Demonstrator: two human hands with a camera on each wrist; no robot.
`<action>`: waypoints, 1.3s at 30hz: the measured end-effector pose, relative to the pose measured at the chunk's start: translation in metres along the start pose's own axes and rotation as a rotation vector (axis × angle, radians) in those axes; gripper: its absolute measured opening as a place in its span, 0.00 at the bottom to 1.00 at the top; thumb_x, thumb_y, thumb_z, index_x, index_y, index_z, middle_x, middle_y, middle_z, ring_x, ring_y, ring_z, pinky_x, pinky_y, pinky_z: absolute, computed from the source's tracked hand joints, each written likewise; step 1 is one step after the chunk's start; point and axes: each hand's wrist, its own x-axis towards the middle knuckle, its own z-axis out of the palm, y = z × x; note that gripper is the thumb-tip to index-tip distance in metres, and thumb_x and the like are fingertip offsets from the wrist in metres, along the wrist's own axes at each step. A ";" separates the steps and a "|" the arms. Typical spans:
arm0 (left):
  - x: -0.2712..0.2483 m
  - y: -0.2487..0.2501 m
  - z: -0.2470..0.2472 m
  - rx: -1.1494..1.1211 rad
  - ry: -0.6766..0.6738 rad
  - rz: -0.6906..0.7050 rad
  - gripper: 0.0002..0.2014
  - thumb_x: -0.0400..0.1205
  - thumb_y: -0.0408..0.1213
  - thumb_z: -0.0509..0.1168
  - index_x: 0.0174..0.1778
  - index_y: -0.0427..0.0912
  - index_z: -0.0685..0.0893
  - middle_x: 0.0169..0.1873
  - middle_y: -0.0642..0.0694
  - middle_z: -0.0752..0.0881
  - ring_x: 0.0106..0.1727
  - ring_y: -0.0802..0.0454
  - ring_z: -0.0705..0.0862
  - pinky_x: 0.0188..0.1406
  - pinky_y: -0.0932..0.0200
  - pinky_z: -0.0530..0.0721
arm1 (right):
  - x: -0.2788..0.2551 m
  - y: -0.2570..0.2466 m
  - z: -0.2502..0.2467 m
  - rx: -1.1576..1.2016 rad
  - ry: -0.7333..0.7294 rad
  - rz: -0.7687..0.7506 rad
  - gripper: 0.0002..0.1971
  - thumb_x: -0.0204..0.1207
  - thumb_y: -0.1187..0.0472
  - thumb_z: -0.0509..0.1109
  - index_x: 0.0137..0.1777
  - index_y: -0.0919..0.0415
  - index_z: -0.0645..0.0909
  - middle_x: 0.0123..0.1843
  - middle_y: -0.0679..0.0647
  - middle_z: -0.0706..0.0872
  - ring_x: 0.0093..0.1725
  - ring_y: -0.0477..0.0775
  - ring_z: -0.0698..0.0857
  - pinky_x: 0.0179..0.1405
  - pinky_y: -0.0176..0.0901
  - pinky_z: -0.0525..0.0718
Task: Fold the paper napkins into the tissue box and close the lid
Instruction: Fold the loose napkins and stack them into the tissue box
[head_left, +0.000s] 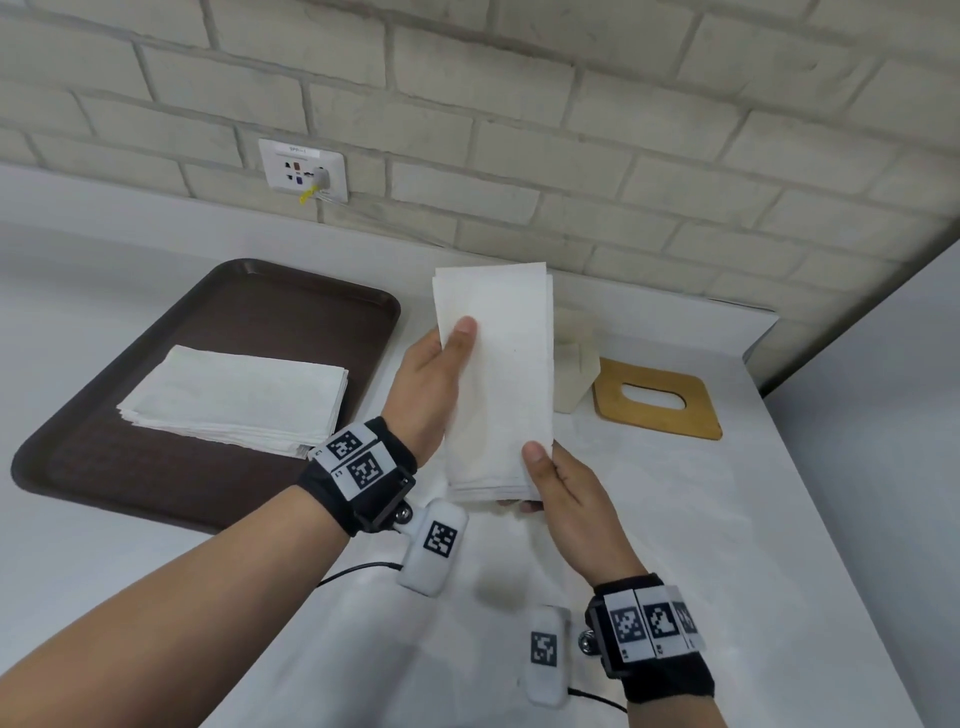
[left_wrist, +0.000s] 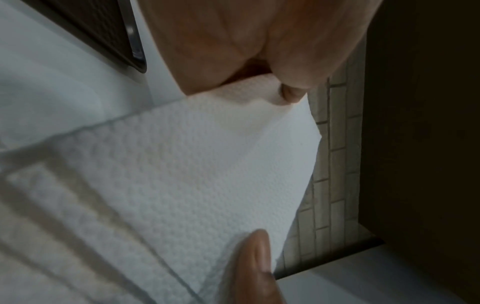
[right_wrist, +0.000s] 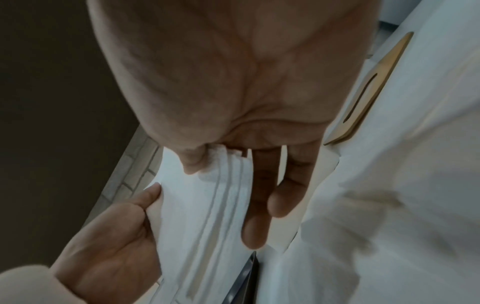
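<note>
Both hands hold a folded bundle of white paper napkins (head_left: 498, 374) upright above the counter. My left hand (head_left: 434, 384) pinches its left edge, thumb on the front. My right hand (head_left: 558, 491) pinches the lower right corner, thumb on front and fingers behind. The embossed napkin bundle (left_wrist: 197, 164) fills the left wrist view; its layered edges (right_wrist: 221, 205) show in the right wrist view. Behind the bundle stands the cream tissue box (head_left: 574, 364), mostly hidden. Its wooden lid (head_left: 657, 397) with an oval slot lies flat on the counter to the right. More napkins (head_left: 239, 397) are stacked on the brown tray (head_left: 156, 467).
A white counter (head_left: 675, 545) runs to a brick wall (head_left: 571, 130) with a socket plate (head_left: 304, 169). The counter's right edge drops off beside the lid. A dark cable (head_left: 353, 571) trails from the left wrist device.
</note>
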 end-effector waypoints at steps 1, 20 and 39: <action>0.000 0.001 0.000 -0.002 -0.016 0.000 0.18 0.94 0.44 0.59 0.69 0.35 0.85 0.61 0.40 0.93 0.64 0.42 0.91 0.72 0.38 0.85 | -0.001 -0.002 -0.001 -0.012 0.000 -0.006 0.18 0.87 0.41 0.58 0.61 0.49 0.85 0.56 0.43 0.92 0.57 0.41 0.89 0.60 0.44 0.87; -0.029 -0.046 -0.003 0.439 -0.282 0.263 0.14 0.93 0.39 0.60 0.74 0.41 0.80 0.65 0.49 0.89 0.67 0.55 0.87 0.68 0.58 0.84 | 0.001 -0.005 0.024 0.134 0.408 -0.136 0.18 0.87 0.67 0.66 0.63 0.42 0.68 0.53 0.26 0.87 0.54 0.27 0.85 0.55 0.28 0.79; -0.040 -0.062 -0.006 0.493 -0.232 0.146 0.09 0.92 0.38 0.64 0.66 0.47 0.84 0.57 0.54 0.91 0.58 0.61 0.90 0.55 0.63 0.87 | -0.005 0.012 0.023 0.078 0.395 -0.021 0.11 0.86 0.65 0.65 0.61 0.53 0.67 0.52 0.41 0.83 0.47 0.33 0.84 0.49 0.39 0.81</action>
